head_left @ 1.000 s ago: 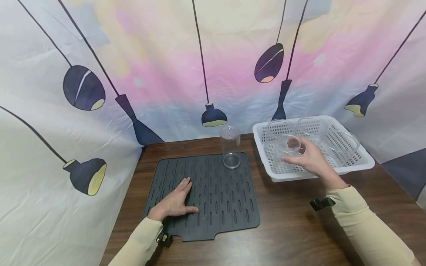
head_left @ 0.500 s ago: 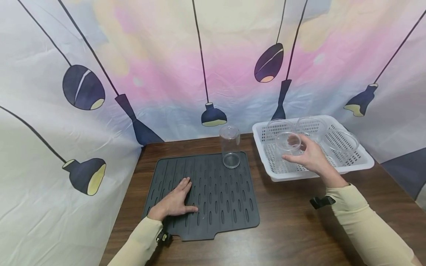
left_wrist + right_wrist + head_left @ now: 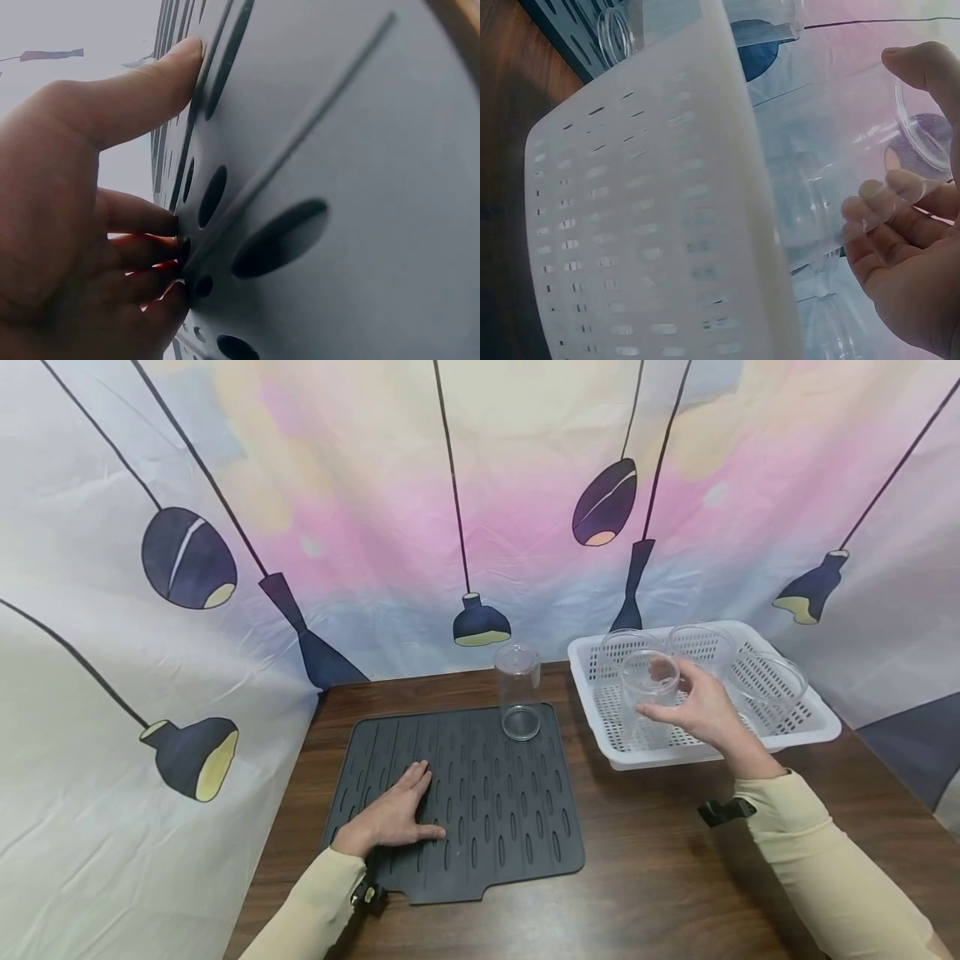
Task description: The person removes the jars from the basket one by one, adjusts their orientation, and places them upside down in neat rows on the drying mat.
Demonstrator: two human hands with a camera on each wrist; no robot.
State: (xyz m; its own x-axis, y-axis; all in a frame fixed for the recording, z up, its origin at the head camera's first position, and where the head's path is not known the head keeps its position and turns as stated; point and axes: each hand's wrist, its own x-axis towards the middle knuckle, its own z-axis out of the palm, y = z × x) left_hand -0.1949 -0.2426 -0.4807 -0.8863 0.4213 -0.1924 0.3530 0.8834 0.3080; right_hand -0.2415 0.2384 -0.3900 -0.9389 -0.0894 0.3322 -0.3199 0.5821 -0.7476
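Note:
My right hand (image 3: 701, 703) grips a clear, straight-sided cup (image 3: 636, 693) by its upper part, at the near left of the white basket (image 3: 626, 762). In the right wrist view the thumb is on one side of this cup (image 3: 825, 127) and the fingers on the other, above the basket's rim. My left hand (image 3: 390, 814) rests on the dark grey ridged mat (image 3: 510, 802), fingers spread and thumb held out. The left wrist view shows its fingertips (image 3: 166, 223) touching the mat. Another tall clear cup (image 3: 517, 681) stands at the mat's far right corner.
Several more clear cups, such as one at the right (image 3: 772, 675), stand in the basket close to the held one. The brown wooden table (image 3: 637, 877) bears mat and basket. A cloth printed with lamps (image 3: 390, 527) hangs right behind the table.
My right hand has raised the cup slightly inside the basket. My left hand and the cup on the mat have stayed put.

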